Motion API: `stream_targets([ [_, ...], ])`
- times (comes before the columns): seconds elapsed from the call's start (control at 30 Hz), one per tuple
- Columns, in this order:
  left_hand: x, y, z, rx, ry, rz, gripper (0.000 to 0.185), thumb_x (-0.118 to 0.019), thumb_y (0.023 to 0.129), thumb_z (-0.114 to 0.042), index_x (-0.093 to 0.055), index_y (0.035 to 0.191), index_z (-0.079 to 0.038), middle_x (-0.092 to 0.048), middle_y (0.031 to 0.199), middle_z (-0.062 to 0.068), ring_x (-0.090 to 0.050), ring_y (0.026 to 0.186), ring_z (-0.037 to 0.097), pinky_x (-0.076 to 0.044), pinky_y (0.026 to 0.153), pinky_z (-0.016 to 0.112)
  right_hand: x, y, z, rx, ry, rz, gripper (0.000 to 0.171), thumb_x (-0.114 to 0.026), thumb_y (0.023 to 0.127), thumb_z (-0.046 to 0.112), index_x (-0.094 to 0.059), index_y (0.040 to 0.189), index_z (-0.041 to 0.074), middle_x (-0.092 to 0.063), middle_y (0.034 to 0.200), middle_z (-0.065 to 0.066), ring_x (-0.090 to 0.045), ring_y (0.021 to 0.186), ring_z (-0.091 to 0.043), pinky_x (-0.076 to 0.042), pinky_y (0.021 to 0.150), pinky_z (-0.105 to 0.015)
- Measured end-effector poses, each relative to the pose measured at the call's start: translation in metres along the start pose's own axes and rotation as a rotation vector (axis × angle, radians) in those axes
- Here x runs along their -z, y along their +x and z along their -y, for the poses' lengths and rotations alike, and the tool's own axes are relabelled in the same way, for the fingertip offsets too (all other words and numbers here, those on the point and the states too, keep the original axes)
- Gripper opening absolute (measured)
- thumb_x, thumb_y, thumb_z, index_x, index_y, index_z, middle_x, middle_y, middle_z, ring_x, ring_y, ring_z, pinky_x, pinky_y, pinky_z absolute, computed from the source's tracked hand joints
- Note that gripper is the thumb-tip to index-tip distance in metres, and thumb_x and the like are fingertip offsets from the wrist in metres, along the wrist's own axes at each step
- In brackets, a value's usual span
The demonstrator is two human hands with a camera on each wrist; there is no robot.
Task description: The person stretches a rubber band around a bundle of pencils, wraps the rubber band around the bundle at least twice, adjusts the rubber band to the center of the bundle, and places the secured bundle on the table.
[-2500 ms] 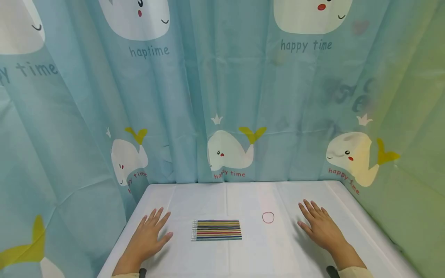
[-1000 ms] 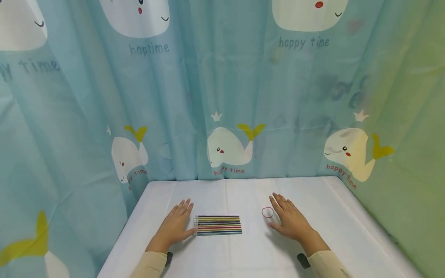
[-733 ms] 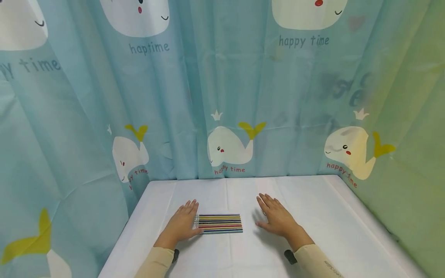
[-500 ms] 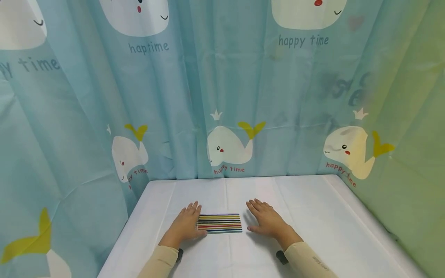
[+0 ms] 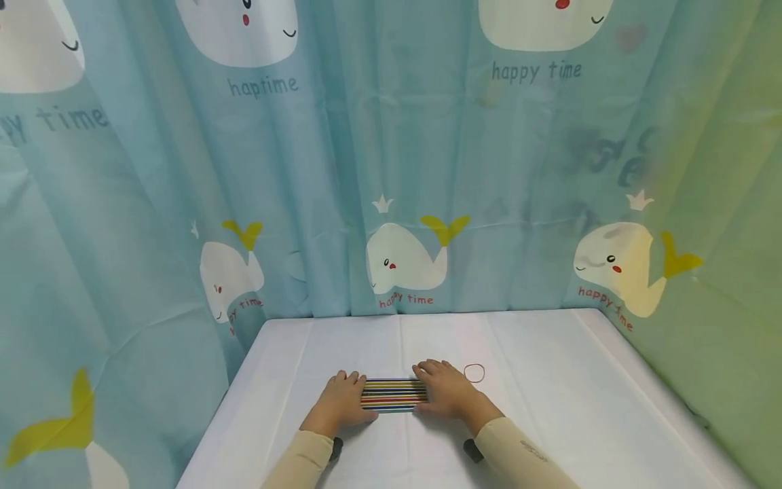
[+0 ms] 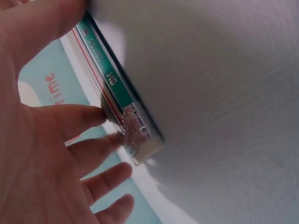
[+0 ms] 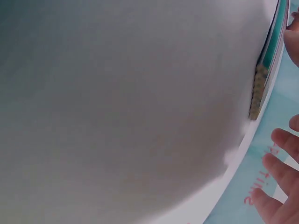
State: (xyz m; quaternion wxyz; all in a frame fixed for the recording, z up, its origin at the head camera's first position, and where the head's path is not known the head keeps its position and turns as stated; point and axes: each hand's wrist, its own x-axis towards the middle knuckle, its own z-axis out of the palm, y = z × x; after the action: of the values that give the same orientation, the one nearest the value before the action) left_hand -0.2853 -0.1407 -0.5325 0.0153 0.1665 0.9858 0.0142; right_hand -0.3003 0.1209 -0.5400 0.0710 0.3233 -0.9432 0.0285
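A flat row of several striped pencils lies side by side on the white table. My left hand holds the row's left end, thumb along the near edge and fingers at the far edge. Its index fingertip touches the pencils in the left wrist view, near the white erasers and a green pencil marked HB. At the other end my right hand spans the row in the same way, covering the pencil tips. The right wrist view shows only the row's edge, with the other fingers spread apart from it.
A thin red ring, like a rubber band, lies on the table just beyond the right hand. A blue curtain printed with whales hangs behind the table and along both sides.
Both hands have moved inward from the table's sides to the two ends of the pencil row. The red ring, covered by the right hand half a second ago, shows again.
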Motion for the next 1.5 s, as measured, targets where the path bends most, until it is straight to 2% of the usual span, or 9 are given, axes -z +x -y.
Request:
stream_targets([
  [0.1, 0.002, -0.001, -0.001, 0.011, -0.002, 0.002, 0.084, -0.072, 0.074, -0.059, -0.056, 0.132, -0.001, -0.056, 0.128, 0.017, -0.048, 0.117, 0.035, -0.037, 0.101, 0.048, -0.001, 0.006, 0.006, 0.031, -0.005, 0.004, 0.080, -0.066, 0.080, 0.059, -0.051, 0.140, 0.008, -0.053, 0.136, -0.006, -0.048, 0.127, -0.026, -0.036, 0.104, -0.046],
  [0.23, 0.002, 0.001, 0.000, -0.009, -0.008, -0.002, 0.083, -0.073, 0.074, -0.058, -0.057, 0.131, 0.000, -0.057, 0.123, 0.017, -0.050, 0.112, 0.033, -0.039, 0.099, 0.046, -0.002, 0.011, 0.011, 0.045, -0.019, 0.032, 0.077, -0.067, 0.080, 0.055, -0.052, 0.139, 0.008, -0.056, 0.134, -0.005, -0.051, 0.125, -0.024, -0.038, 0.103, -0.043],
  [0.4, 0.002, 0.005, 0.002, -0.053, -0.015, -0.013, 0.078, -0.075, 0.071, -0.056, -0.061, 0.124, 0.000, -0.054, 0.100, 0.008, -0.048, 0.092, 0.023, -0.043, 0.090, 0.040, -0.004, 0.018, 0.017, 0.020, -0.016, 0.094, 0.072, -0.067, 0.081, 0.051, -0.052, 0.140, 0.011, -0.057, 0.133, -0.003, -0.052, 0.123, -0.021, -0.038, 0.103, -0.038],
  [0.5, 0.003, 0.007, 0.003, -0.066, -0.036, -0.008, 0.072, -0.076, 0.070, -0.054, -0.063, 0.119, -0.002, -0.050, 0.092, 0.003, -0.046, 0.086, 0.019, -0.044, 0.084, 0.038, -0.004, 0.022, 0.021, 0.021, -0.006, 0.105, 0.070, -0.069, 0.080, 0.049, -0.054, 0.138, 0.012, -0.059, 0.128, -0.001, -0.056, 0.117, -0.020, -0.042, 0.099, -0.035],
  [0.73, 0.005, 0.005, 0.004, -0.079, -0.059, 0.005, 0.068, -0.079, 0.068, -0.053, -0.065, 0.113, -0.004, -0.052, 0.091, 0.002, -0.047, 0.082, 0.017, -0.046, 0.078, 0.039, -0.003, 0.025, 0.024, 0.023, -0.003, 0.106, 0.068, -0.072, 0.076, 0.046, -0.059, 0.133, 0.013, -0.062, 0.117, 0.002, -0.059, 0.104, -0.015, -0.048, 0.089, -0.032],
  [0.9, 0.004, 0.007, 0.005, -0.101, -0.064, 0.000, 0.061, -0.079, 0.070, -0.052, -0.066, 0.110, -0.009, -0.052, 0.087, -0.002, -0.047, 0.077, 0.015, -0.046, 0.073, 0.039, -0.001, 0.027, 0.026, 0.015, 0.001, 0.109, 0.063, -0.074, 0.074, 0.043, -0.062, 0.130, 0.017, -0.061, 0.103, 0.007, -0.056, 0.089, -0.010, -0.049, 0.081, -0.031],
  [1.03, 0.004, 0.007, 0.005, -0.123, -0.067, 0.002, 0.053, -0.079, 0.070, -0.050, -0.067, 0.105, -0.011, -0.049, 0.082, -0.004, -0.046, 0.073, 0.014, -0.045, 0.067, 0.037, -0.001, 0.028, 0.027, 0.004, 0.015, 0.125, 0.054, -0.076, 0.072, 0.040, -0.067, 0.121, 0.021, -0.055, 0.090, 0.011, -0.050, 0.077, -0.008, -0.048, 0.074, -0.029],
  [1.27, 0.005, 0.006, 0.003, -0.186, -0.043, -0.003, 0.040, -0.080, 0.071, -0.047, -0.065, 0.093, -0.017, -0.045, 0.075, -0.008, -0.043, 0.065, 0.011, -0.040, 0.059, 0.032, 0.000, 0.028, 0.029, 0.032, -0.009, 0.102, 0.027, -0.075, 0.067, 0.036, -0.068, 0.090, 0.023, -0.044, 0.073, 0.012, -0.043, 0.065, -0.007, -0.041, 0.059, -0.027],
  [1.5, 0.007, 0.006, -0.002, -0.218, -0.040, 0.014, 0.031, -0.080, 0.068, -0.039, -0.060, 0.081, -0.020, -0.046, 0.067, -0.010, -0.043, 0.058, 0.010, -0.039, 0.056, 0.030, 0.005, 0.029, 0.034, 0.029, -0.003, 0.127, 0.024, -0.074, 0.063, 0.030, -0.065, 0.084, 0.021, -0.045, 0.068, 0.012, -0.043, 0.060, -0.008, -0.042, 0.058, -0.028],
])
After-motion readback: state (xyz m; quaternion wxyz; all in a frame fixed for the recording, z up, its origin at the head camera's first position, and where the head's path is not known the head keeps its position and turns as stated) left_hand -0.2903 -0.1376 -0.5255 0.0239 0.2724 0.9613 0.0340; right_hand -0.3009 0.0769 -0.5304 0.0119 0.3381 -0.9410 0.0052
